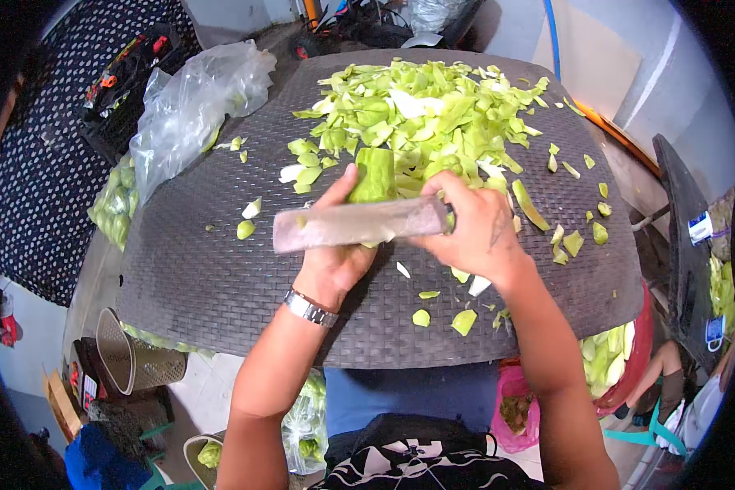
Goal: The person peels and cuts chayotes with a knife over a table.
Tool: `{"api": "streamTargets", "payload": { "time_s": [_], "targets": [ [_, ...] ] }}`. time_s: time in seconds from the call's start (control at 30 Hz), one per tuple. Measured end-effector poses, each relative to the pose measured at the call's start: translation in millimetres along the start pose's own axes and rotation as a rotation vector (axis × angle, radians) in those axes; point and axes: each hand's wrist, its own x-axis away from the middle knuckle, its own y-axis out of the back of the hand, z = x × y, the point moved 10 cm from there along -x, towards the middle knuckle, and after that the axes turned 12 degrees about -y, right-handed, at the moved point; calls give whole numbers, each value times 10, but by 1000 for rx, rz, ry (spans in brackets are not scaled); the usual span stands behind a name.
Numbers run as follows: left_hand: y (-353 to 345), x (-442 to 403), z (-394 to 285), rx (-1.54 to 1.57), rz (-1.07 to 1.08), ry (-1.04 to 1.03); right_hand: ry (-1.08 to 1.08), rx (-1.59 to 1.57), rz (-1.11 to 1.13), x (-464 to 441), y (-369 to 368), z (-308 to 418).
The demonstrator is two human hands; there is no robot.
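Observation:
My left hand (336, 265), with a metal watch at its wrist, is wrapped round a green chayote (373, 175) over the near half of the table. My right hand (475, 233) grips a wide-bladed knife (355, 225) by its right end. The blade, smeared by motion, lies crosswise in front of the chayote and hides its lower part and some left-hand fingers. Whether the edge touches the chayote I cannot tell. Just beyond both hands spreads a large heap of pale green slices and pieces (433, 114).
Loose scraps dot the dark woven tabletop (204, 302). A clear plastic bag (192, 110) lies at its left edge, above a bag of chayotes (116, 204). Below are a basket (139, 355), a pink bag (513, 408) and a red tub (641, 351) with cut pieces. Another person's leg (657, 376) shows at right.

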Motion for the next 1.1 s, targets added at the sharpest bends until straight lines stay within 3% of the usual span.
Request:
{"api": "streamTargets", "payload": {
  "time_s": [0.43,0.83,1.1],
  "targets": [
    [-267,154,133,64,127,58,66,140,59,92,-156,209],
    [-36,65,44,-203,50,-92,83,103,-29,52,-83,145],
    [90,141,40,-181,-35,-27,8,261,-153,-194,199,-329]
  ]
}}
